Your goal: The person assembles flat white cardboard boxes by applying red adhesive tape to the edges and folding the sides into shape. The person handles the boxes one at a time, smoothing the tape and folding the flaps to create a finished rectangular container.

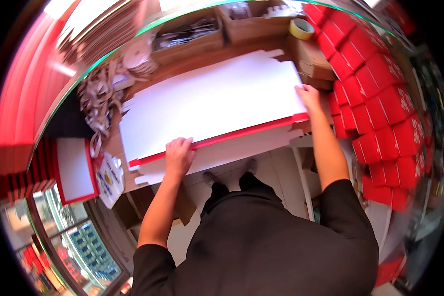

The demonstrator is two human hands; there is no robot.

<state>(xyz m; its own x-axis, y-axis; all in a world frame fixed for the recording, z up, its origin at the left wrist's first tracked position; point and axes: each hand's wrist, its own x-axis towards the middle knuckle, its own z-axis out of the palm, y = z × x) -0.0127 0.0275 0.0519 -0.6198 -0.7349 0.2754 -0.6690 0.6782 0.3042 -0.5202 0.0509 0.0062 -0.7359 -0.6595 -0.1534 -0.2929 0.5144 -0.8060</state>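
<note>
A large flat sheet of white cardboard [217, 101] with notched ends, like an unfolded box blank, lies across the wooden table. A red strip [241, 131] runs along its near side, with a further white flap beyond it toward me. My left hand [180, 157] is closed over the near edge, left of the middle, its fingertips on the red strip. At the right end my right hand [308, 97] pinches the sheet's edge. The undersides of both grips are hidden.
Cardboard boxes of small items [190, 39] line the back, beside a roll of tape [301, 29]. Stacked red boxes [375, 93] rise on the right. Tangled ribbons [101, 93], a white printed bag [109, 178] and a red-rimmed white panel [75, 167] are on the left.
</note>
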